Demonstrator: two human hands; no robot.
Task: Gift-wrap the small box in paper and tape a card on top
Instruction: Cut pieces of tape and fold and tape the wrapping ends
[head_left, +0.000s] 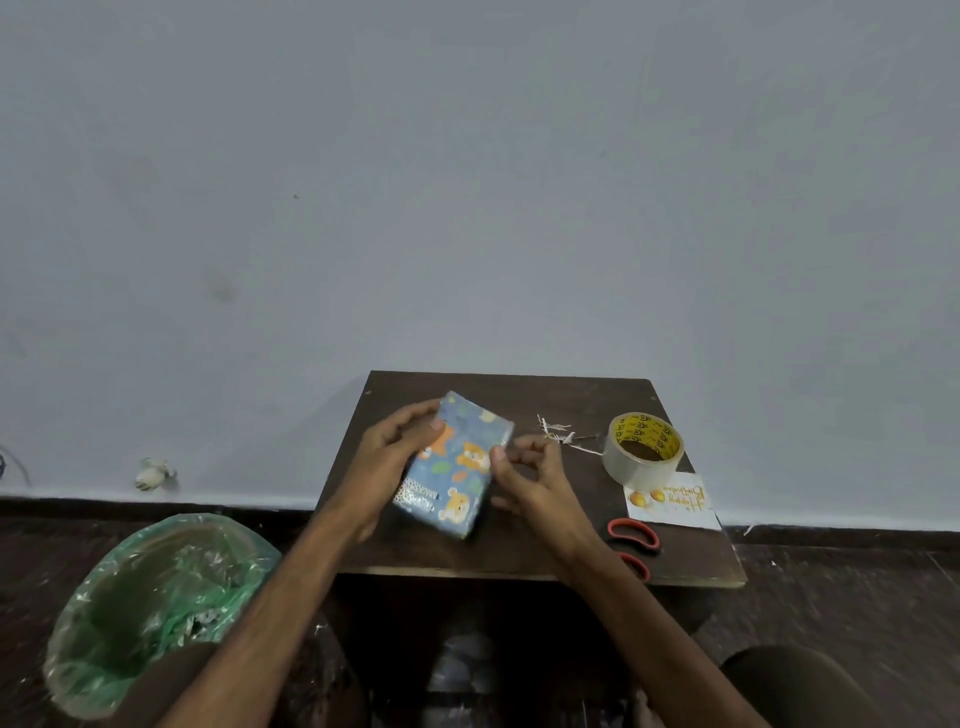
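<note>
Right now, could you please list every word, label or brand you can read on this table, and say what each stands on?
"Happy Birthday": on the greeting card, upside down from here, in gold script.
Packing tape roll: black marks on the yellow core, too small to read.
Wrapped box: print on a silvery patch, too blurred to read.

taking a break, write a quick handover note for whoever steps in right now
Left hand grips the box by its left side. Right hand is at the box's right edge, thumb touching it; its fingers are curled, and it is unclear whether they hold anything.
The box is at the middle of the table, covered in blue bear paper. Tape, card and scissors lie at the table's right, no hand on them.
Done: box looks wrapped.
Left: check the ends are sealed, then tape the card on top.
</note>
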